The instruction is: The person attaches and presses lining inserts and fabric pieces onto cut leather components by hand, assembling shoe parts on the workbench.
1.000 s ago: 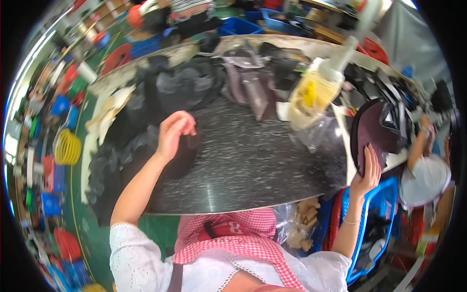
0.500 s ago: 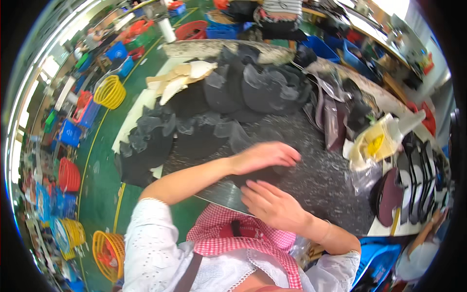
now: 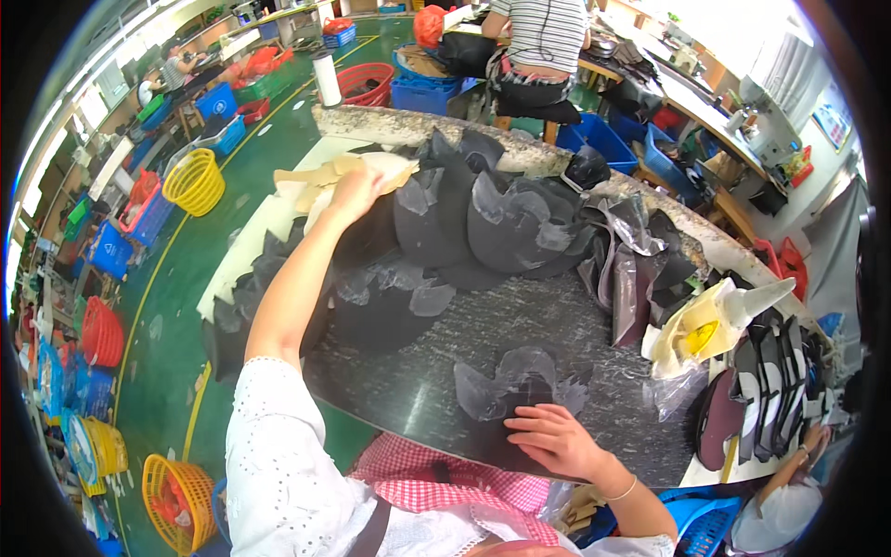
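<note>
My left hand is stretched out to a small pile of cream and tan cut pieces at the far left of the table. Its fingers are bunched at the top piece; the fingertips are partly hidden. Close to the near edge, my right hand lies flat, fingers extended, on a black cut piece. Greyish, translucent wavy patches run along that piece's far edge. Many similar black pieces with grey patches overlap across the far and left parts of the table.
A cream plastic container with a nozzle stands at the right, by dark and white curved parts. Dark shiny strips lie behind it. Baskets line the floor on the left. A person in stripes sits beyond the table.
My left hand has swung from the table's middle to the cream pile. My right hand now rests flat on the black piece. The view has shifted, showing more beyond the table.
</note>
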`<state>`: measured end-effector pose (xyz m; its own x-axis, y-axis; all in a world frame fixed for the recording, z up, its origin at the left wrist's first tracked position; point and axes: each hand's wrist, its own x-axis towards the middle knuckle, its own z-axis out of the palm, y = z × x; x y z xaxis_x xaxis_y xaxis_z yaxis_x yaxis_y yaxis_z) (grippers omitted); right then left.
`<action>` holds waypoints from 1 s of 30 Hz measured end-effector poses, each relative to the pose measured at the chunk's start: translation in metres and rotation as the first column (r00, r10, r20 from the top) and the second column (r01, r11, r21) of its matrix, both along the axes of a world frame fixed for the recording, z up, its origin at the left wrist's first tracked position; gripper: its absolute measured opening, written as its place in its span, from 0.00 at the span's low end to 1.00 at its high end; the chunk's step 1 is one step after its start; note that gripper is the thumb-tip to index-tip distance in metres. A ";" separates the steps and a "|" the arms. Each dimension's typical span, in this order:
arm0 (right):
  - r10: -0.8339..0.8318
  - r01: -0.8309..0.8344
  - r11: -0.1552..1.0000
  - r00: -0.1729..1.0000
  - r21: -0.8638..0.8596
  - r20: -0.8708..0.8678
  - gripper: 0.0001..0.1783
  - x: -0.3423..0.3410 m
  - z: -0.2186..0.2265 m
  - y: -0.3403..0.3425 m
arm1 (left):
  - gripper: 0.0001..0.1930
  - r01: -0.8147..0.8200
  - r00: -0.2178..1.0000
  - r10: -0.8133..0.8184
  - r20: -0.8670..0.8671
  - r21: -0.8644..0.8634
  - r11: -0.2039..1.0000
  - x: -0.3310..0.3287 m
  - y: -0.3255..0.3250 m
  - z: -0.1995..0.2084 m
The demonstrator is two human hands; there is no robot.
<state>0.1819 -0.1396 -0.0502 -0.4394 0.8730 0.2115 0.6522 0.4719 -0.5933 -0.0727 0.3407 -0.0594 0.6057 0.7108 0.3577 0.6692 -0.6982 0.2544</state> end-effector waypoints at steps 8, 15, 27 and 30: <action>-0.076 0.074 0.997 0.995 0.032 0.067 0.14 0.000 0.004 -0.004 | 0.12 0.063 0.904 0.000 0.427 -0.133 0.989 -0.029 -0.014 0.005; -0.089 0.080 0.994 0.989 0.076 0.121 0.15 -0.007 0.005 -0.007 | 0.12 -0.208 0.959 0.154 0.239 0.222 0.952 0.018 0.018 0.008; -0.324 0.271 0.944 0.872 -0.191 -0.367 0.13 -0.012 0.011 0.002 | 0.07 0.386 0.506 -0.336 0.794 0.140 0.912 -0.018 -0.118 0.109; -0.538 -0.049 0.820 0.277 -0.571 -0.796 0.23 -0.016 0.034 0.026 | 0.12 0.867 0.228 -0.381 0.896 -0.009 0.499 0.041 -0.190 0.095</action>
<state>0.1664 -0.1135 -0.0167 0.0389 0.9936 -0.1062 -0.4118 -0.0809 -0.9077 -0.0322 0.1504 0.0352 0.5957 0.4024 0.6952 -0.5654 -0.4046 0.7187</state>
